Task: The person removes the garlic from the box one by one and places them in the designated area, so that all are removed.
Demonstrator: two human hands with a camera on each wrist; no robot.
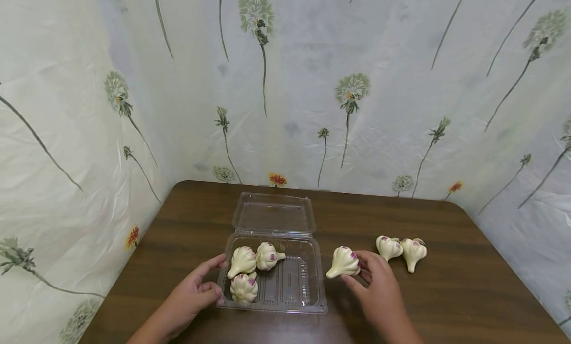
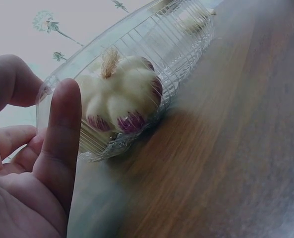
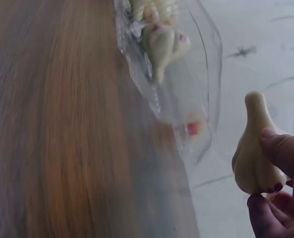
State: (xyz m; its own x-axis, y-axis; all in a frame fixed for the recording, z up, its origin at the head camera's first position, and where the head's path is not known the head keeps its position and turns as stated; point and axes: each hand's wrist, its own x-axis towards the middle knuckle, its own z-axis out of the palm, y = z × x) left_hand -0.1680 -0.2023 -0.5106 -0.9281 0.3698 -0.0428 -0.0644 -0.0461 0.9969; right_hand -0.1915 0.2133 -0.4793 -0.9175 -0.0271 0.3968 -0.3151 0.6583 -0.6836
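A clear plastic clamshell container [image 1: 292, 284] lies on the table with its lid [image 1: 274, 212] folded back. My left hand [image 1: 194, 289] holds the container's left side, thumb near the front corner. Inside, toward the left, are three garlic bulbs: an upper-left bulb [image 1: 243, 260], one beside it [image 1: 267, 256] and a front bulb [image 1: 244, 288]. The front bulb [image 2: 122, 94] shows through the wall in the left wrist view. Just right of the container, my right hand [image 1: 376, 287] pinches another garlic bulb [image 1: 343, 262] between thumb and fingers, its neck pointing toward the container.
Two more garlic bulbs, one on the left [image 1: 389, 247] and one on the right [image 1: 414, 254], lie close together on the brown wooden table [image 1: 459, 294], beyond my right hand. A flower-printed curtain [image 1: 294, 86] hangs behind the table's back edge and along the sides.
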